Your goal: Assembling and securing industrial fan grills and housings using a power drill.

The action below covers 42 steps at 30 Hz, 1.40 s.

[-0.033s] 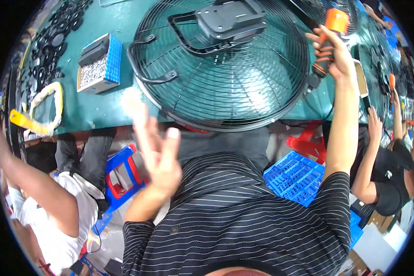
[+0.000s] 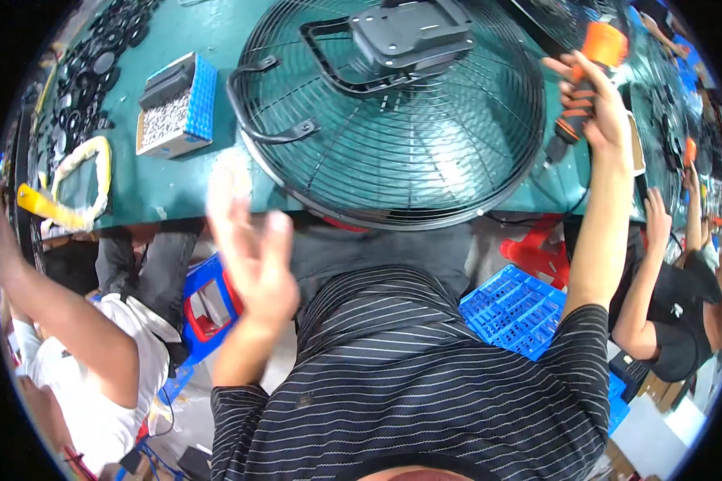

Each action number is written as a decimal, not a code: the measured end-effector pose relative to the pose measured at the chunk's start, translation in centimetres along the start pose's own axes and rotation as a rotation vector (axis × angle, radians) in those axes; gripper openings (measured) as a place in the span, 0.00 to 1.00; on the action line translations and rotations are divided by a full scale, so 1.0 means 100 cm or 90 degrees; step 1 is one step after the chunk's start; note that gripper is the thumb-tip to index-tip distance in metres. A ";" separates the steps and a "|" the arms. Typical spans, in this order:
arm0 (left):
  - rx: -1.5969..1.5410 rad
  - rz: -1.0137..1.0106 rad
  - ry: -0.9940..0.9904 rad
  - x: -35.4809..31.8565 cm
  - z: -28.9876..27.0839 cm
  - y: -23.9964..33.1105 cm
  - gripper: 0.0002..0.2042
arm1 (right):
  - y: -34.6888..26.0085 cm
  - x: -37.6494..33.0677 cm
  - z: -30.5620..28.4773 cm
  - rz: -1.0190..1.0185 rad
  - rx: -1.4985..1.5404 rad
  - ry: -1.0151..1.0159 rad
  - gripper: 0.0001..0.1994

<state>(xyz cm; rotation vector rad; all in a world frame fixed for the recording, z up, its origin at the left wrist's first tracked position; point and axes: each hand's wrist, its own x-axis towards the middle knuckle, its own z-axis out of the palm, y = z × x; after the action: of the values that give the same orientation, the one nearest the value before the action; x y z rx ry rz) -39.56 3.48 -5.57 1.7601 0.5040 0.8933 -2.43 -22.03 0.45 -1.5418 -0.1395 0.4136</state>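
Observation:
My right hand [image 2: 603,104] is wrapped round the grip of an orange and black electric screwdriver [image 2: 576,112]. Its tip points down and left, beside the right rim of a large black wire fan grille [image 2: 361,172]. On the grille sit a dark grey motor housing [image 2: 413,36] and a black bracket [image 2: 329,68]. A curved black tube handle [image 2: 245,120] crosses the grille's left side. My left hand [image 2: 253,272], smeared by motion, is raised in front of the table edge with its fingers apart and nothing in it.
On the green table [image 2: 156,188] stands a blue-sided box of small screws [image 2: 168,112]. Left of it lie a yellow tape-wrapped ring [image 2: 96,172] and many black parts [image 2: 76,96]. A blue crate [image 2: 513,309] is below at right. Co-workers sit on both sides.
My left hand has moved slightly left and down. The right hand with the screwdriver has shifted a little to the right, and the fan grille appears slightly further right in view.

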 end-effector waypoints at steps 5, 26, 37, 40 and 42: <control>0.498 0.122 0.031 0.130 -0.091 -0.023 0.17 | 0.009 -0.076 0.001 -0.367 -0.106 0.026 0.12; 0.755 -0.070 -0.164 0.195 -0.094 -0.024 0.07 | 0.018 -0.122 0.027 -0.432 -0.015 0.039 0.15; 0.725 -0.069 -0.207 0.192 -0.100 -0.026 0.07 | 0.007 -0.133 0.037 -0.460 -0.046 0.103 0.19; 0.740 -0.062 -0.210 0.193 -0.098 -0.024 0.08 | 0.006 -0.134 0.039 -0.458 -0.019 0.100 0.19; 0.743 -0.083 -0.218 0.196 -0.097 -0.023 0.07 | 0.005 -0.135 0.042 -0.457 -0.004 0.101 0.19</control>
<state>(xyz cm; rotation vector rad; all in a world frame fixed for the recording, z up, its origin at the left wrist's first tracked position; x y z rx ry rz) -34.42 24.04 0.37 2.7969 1.0087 0.1193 -16.46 -22.74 2.42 -1.4147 -0.5474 -0.2755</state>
